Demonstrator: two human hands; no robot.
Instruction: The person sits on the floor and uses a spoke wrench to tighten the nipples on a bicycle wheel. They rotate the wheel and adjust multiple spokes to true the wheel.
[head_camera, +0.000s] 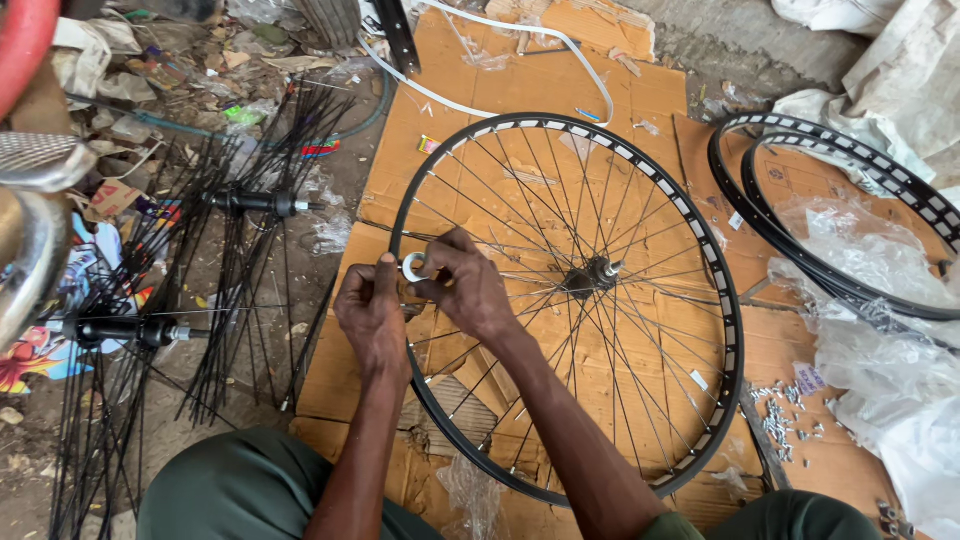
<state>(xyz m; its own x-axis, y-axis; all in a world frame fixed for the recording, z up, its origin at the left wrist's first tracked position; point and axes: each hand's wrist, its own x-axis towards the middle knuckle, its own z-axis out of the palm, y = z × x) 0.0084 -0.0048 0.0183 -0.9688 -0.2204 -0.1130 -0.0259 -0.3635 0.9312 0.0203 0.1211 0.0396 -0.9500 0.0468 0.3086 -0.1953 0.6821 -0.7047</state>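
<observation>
Your left hand (372, 312) and right hand (468, 290) are bare, without gloves, rings or a watch; both forearms are uncovered to the elbow, and you wear plain dark olive-green trousers (245, 490), creased at the knees.

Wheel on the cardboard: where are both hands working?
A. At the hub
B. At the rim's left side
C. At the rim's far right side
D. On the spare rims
B: both the left hand and right hand meet at the left side of the rim, well away from the hub.
</observation>
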